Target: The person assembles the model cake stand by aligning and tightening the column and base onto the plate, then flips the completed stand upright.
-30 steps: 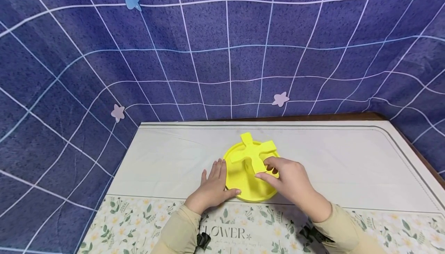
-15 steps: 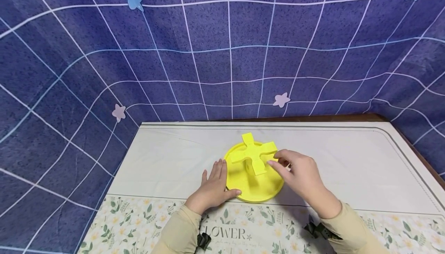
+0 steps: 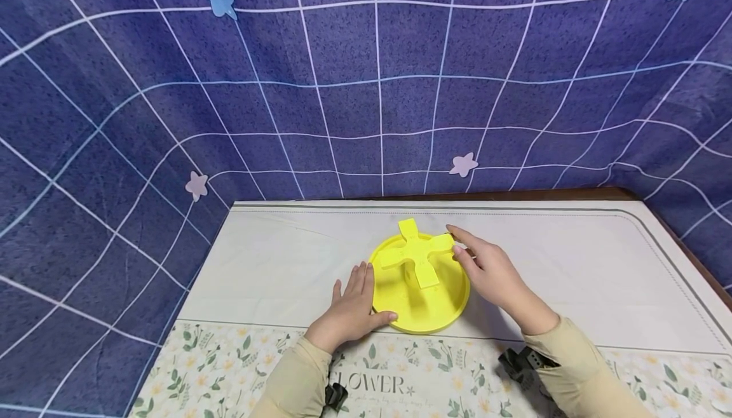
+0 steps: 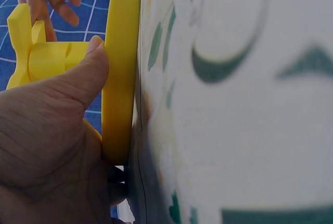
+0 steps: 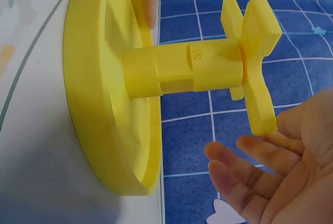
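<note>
A yellow round dish [image 3: 420, 316] with a raised rim lies on the table. From its middle rises a stepped cylindrical post [image 5: 177, 67], marked "35", topped by a yellow four-armed cross knob [image 3: 416, 251]. My left hand [image 3: 350, 310] rests along the dish's left side, fingers straight and thumb over the near rim. In the left wrist view, the left thumb [image 4: 93, 65] lies on the rim beside the post. My right hand [image 3: 494, 272] is at the knob's right arm, thumb on the near side, index finger beyond it. The right wrist view shows its fingers [image 5: 255, 177] apart and loosely bent.
A white cloth [image 3: 286, 265] with a floral front band [image 3: 223, 361] covers the table. Blue grid-patterned curtains [image 3: 320, 107] with star shapes stand behind and to the left. A dark wooden edge [image 3: 537, 194] shows at the back. Black straps [image 3: 523, 364] sit at the wrists.
My right hand has left the knob's near arm and moved back and right to its right arm. The left hand stays on the dish. The knob shows no clear turn.
</note>
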Demonstrator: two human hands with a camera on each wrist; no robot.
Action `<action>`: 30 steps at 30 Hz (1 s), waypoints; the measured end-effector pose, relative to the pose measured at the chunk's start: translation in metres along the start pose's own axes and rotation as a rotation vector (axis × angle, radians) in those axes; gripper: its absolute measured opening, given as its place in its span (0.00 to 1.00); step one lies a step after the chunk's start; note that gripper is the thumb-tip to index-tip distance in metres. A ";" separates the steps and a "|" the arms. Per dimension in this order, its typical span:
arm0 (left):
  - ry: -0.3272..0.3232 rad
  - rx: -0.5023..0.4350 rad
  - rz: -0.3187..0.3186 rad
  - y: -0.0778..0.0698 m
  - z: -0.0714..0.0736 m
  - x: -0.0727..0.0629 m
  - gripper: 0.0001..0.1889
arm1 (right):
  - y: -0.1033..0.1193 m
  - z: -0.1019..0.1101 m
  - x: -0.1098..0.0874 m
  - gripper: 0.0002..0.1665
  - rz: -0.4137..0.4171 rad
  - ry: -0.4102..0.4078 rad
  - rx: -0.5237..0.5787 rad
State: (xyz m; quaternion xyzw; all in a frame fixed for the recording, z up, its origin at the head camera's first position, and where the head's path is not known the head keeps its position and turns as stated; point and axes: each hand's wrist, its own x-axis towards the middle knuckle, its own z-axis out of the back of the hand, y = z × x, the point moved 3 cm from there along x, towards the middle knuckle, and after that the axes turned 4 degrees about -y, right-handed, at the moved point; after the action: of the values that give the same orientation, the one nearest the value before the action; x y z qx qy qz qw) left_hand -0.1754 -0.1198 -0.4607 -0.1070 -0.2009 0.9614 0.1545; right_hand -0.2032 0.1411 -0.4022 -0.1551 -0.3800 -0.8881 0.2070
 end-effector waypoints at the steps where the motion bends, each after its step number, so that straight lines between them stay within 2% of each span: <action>1: -0.002 -0.004 -0.003 0.000 0.000 0.000 0.56 | 0.000 -0.001 0.000 0.24 -0.008 0.009 0.006; 19: 0.010 0.005 0.003 0.001 -0.001 0.002 0.56 | 0.004 0.006 -0.014 0.18 -0.094 0.025 0.072; 25: 0.011 0.004 0.006 0.001 -0.001 0.002 0.56 | 0.010 0.002 -0.021 0.18 -0.063 0.033 0.050; 30: 0.008 0.009 0.004 0.000 0.000 0.001 0.56 | 0.016 -0.002 -0.023 0.19 0.000 0.045 -0.032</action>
State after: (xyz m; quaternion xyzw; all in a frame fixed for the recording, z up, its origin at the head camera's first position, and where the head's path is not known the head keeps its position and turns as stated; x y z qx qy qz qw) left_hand -0.1767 -0.1196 -0.4615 -0.1104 -0.1955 0.9622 0.1538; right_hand -0.1758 0.1353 -0.4031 -0.1384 -0.3609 -0.8973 0.2132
